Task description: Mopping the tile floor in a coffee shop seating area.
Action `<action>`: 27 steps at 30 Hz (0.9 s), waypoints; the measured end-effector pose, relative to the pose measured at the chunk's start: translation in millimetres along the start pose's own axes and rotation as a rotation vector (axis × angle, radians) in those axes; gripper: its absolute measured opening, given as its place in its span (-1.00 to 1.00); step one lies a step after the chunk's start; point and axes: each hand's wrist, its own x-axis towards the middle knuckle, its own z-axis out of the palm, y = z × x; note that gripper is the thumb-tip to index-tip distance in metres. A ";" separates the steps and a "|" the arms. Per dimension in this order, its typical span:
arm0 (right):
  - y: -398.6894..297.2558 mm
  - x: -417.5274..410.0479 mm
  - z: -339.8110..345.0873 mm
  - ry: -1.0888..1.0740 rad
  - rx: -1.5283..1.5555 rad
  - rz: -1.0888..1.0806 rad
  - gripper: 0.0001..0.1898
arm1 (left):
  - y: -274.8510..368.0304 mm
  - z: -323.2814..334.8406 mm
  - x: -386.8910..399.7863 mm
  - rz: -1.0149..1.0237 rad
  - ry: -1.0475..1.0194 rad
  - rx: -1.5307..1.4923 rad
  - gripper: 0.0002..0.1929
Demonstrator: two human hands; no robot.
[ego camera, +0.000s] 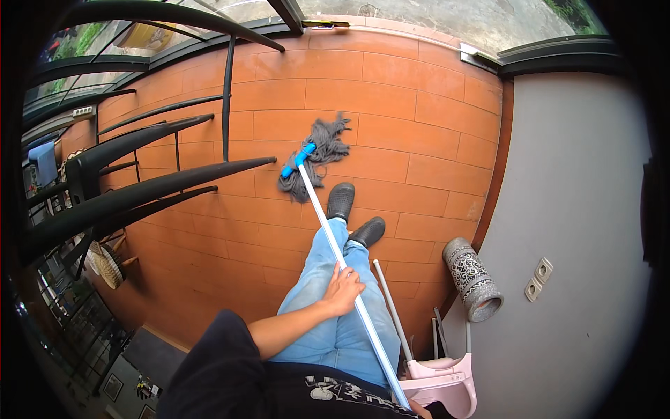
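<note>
A string mop with grey strands (331, 137) and a blue plastic head (305, 153) rests on the orange tiled floor (377, 115), just ahead of my feet. Its long white-and-blue handle (319, 204) slants from the mop head back past my legs to my waist. My left hand (343, 289) wraps the handle about midway, in front of my thighs. Close to the bottom edge of the picture, my right hand (420, 409) holds the upper end; only a small part of that hand shows.
Black metal stair rails (157, 183) jut in from the left. At right stand a grey patterned cylindrical vase (471, 277) and a pink plastic chair (445, 379), near a grey wall (570, 173) with sockets (538, 279). A door track (408, 35) borders the far floor.
</note>
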 end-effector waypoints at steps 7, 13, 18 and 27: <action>-20.8 50.6 13.6 0.052 0.054 -0.043 -0.61 | -60.1 -46.9 63.0 0.126 0.287 0.203 -0.95; -89.8 122.4 20.9 0.111 0.220 -0.063 -0.59 | -90.6 -123.3 134.3 0.094 0.289 0.380 -0.96; 16.5 34.7 33.8 0.226 0.333 -0.039 -0.64 | -24.9 -26.5 98.8 0.235 0.116 0.399 -0.94; 77.6 -18.1 94.3 0.319 0.615 0.046 -0.73 | 53.4 16.5 85.4 0.461 -0.232 0.465 -0.87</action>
